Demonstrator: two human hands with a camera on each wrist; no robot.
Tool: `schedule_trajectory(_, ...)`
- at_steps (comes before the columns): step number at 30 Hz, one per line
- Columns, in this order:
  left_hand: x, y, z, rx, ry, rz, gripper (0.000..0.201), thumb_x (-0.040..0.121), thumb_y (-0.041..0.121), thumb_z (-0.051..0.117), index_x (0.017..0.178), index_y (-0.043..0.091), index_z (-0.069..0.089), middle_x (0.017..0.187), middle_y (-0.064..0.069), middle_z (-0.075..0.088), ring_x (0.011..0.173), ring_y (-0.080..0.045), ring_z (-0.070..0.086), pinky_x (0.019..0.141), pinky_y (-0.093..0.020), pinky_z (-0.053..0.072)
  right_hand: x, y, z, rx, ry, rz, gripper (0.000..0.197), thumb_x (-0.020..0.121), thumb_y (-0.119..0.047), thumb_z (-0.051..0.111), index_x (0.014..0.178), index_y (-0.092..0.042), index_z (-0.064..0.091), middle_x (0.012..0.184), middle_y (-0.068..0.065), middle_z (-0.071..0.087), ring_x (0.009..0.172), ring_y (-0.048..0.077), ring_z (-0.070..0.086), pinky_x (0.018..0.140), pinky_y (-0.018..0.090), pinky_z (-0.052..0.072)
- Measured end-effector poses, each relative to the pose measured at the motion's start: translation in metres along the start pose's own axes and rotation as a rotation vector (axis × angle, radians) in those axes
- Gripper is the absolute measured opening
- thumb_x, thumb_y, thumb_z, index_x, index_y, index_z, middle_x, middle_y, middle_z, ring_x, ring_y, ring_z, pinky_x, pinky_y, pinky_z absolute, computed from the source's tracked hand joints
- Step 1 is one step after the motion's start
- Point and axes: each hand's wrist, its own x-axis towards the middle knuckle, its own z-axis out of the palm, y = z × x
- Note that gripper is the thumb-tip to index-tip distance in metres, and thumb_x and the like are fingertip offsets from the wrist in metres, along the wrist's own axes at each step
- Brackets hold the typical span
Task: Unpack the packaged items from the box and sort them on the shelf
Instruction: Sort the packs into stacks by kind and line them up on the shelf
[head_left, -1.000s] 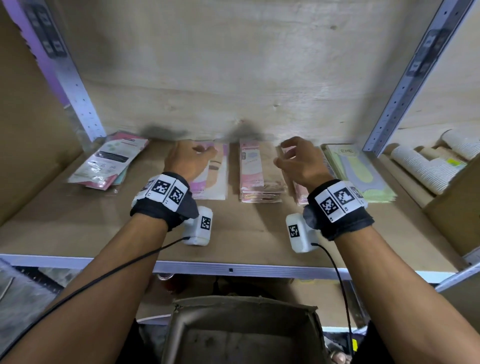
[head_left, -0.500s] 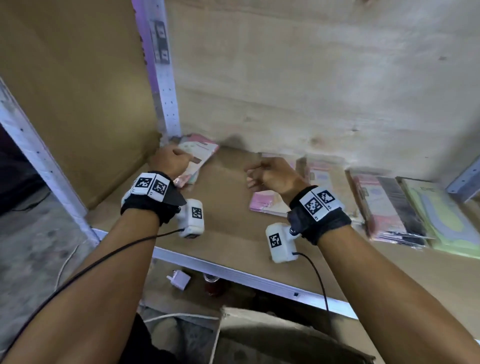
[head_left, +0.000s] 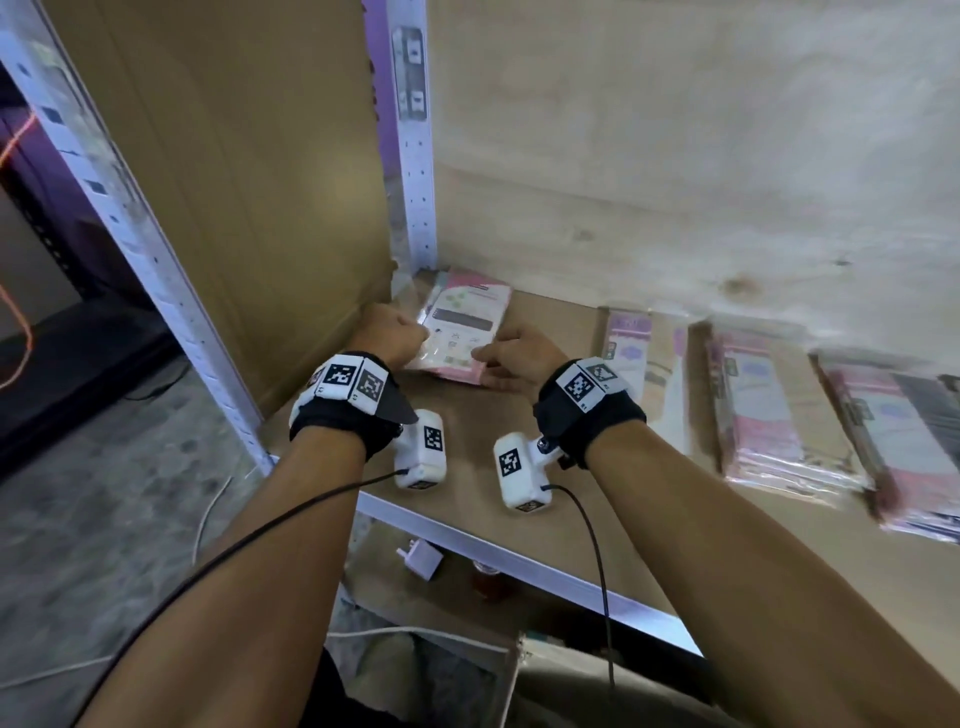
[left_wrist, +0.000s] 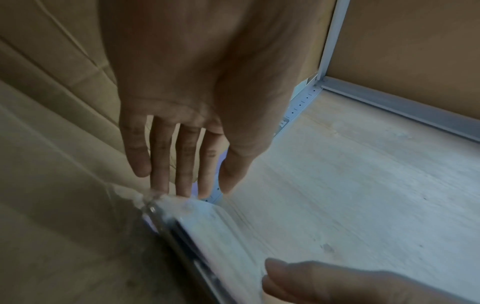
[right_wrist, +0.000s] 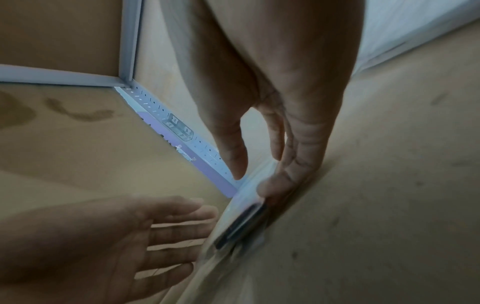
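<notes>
Both hands have slid over from the middle stacks to the far left corner of the shelf (head_left: 519, 431) in the last second, so EARLIER stuff first: a moment ago they were fussing with the pink packs in the centre, half a second ago the left was already at the corner pile and the right was on its way. Now they sit either side of the corner stack of packets (head_left: 462, 325).

Left hand (head_left: 387, 332): fingers straight, tips just touching the stack's left edge against the cardboard side wall (head_left: 234, 182), nothing gripped. Right hand (head_left: 514, 358): thumb and fingers bracket the near right corner of that stack; the wrist view is blurry, so I'd call it pressing rather than a real pinch, but can't swear to it. Hands are apart, stack between them.

My read: this is squaring-up, not placing, so the sorting looks close to done.

Left to right on the shelf: the corner stack, a bare patch, then a pink and tan pile (head_left: 644, 364), a taller pink pile (head_left: 774, 415), and another pink and dark one (head_left: 904, 431) cut off at the edge.

The cardboard box (head_left: 566, 686) sits below the shelf front. Only its rim shows, so can't tell what's left inside.
</notes>
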Motion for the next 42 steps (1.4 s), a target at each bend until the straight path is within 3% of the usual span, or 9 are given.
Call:
schedule_trajectory(3,-0.003,-0.003,0.0,-0.064,-0.05,-0.031,0.023,0.088,0.01,0.061,0.098,-0.008,0.07,0.083,-0.016,0.068,0.07,-0.021,0.061,0.066,-0.028,0.048,-0.003,0.004,-0.006,-0.031,0.047,-0.009,0.023,0.088,0.001,0.068,0.082,-0.016,0.053,0.079,0.007,0.063,0.058,0.013,0.049,0.056,0.024,0.045)
schedule_trajectory(8,-0.022,0.011,0.007,-0.222,-0.107,-0.005,0.015,0.092,0.014,0.064,0.104,0.006,0.063,0.084,-0.014,0.07,0.054,-0.017,0.063,0.051,-0.022,0.053,-0.029,0.001,-0.035,-0.021,0.019,-0.012,0.007,0.085,0.004,0.069,0.084,-0.003,0.067,0.073,0.01,0.063,0.054,0.013,0.047,0.046,0.019,0.041)
schedule_trajectory(16,-0.074,0.089,0.029,-0.707,-0.378,-0.068,0.068,0.076,0.061,0.074,0.116,0.01,0.055,0.102,-0.015,0.063,0.075,-0.028,0.076,0.075,-0.042,0.063,-0.112,-0.01,-0.102,-0.247,0.161,-0.367,0.02,0.078,-0.003,0.076,0.098,-0.007,0.075,0.1,0.013,0.076,0.091,0.025,0.069,0.086,0.04,0.054)
schedule_trajectory(20,-0.095,0.123,0.046,-0.854,-0.393,0.037,0.053,0.075,0.058,0.077,0.11,0.022,0.061,0.115,-0.015,0.06,0.103,-0.026,0.069,0.07,-0.037,0.063,-0.158,-0.015,-0.13,-0.402,0.224,-0.561,0.02,0.077,-0.003,0.076,0.092,-0.016,0.076,0.081,-0.004,0.072,0.071,0.007,0.063,0.068,0.017,0.048)
schedule_trajectory(24,-0.105,0.134,0.074,-0.949,-0.404,0.041,0.026,0.091,0.023,0.07,0.109,0.005,0.064,0.103,-0.02,0.074,0.094,-0.027,0.075,0.067,-0.032,0.062,-0.192,-0.006,-0.157,-0.626,0.304,-0.657,0.021,0.077,-0.009,0.078,0.097,-0.015,0.076,0.088,0.0,0.067,0.071,0.008,0.056,0.067,0.019,0.047)
schedule_trajectory(27,-0.114,0.135,0.096,-0.932,-0.431,0.07,0.015,0.094,0.005,0.062,0.107,0.0,0.065,0.096,-0.018,0.077,0.088,-0.026,0.076,0.067,-0.031,0.062,-0.203,0.008,-0.181,-0.812,0.331,-0.595,0.033,0.076,-0.019,0.081,0.107,-0.017,0.073,0.105,0.004,0.062,0.09,0.017,0.061,0.08,0.024,0.048)
schedule_trajectory(35,-0.135,0.144,0.126,-0.791,-0.65,0.136,0.013,0.096,0.007,0.061,0.108,0.006,0.067,0.099,-0.013,0.077,0.083,-0.021,0.076,0.067,-0.028,0.062,-0.195,0.046,-0.251,-0.548,0.603,-0.446,0.021,0.087,-0.03,0.071,0.107,-0.023,0.069,0.108,0.0,0.065,0.098,0.013,0.062,0.073,0.018,0.045)
schedule_trajectory(37,-0.135,0.147,0.127,-0.798,-0.687,0.149,0.016,0.096,0.008,0.061,0.111,0.007,0.067,0.102,-0.012,0.077,0.086,-0.021,0.076,0.07,-0.028,0.062,-0.192,0.048,-0.264,-0.382,0.494,-0.326,0.024,0.088,-0.03,0.07,0.111,-0.022,0.068,0.105,-0.002,0.07,0.101,0.018,0.067,0.071,0.016,0.053)
schedule_trajectory(42,-0.129,0.149,0.139,-0.795,-0.731,0.145,0.018,0.095,0.009,0.063,0.112,0.007,0.069,0.102,-0.013,0.077,0.086,-0.021,0.076,0.068,-0.026,0.061,-0.19,0.058,-0.275,0.049,0.09,-0.147,0.038,0.09,-0.017,0.07,0.126,-0.01,0.062,0.118,0.012,0.072,0.114,0.03,0.066,0.108,0.05,0.044)
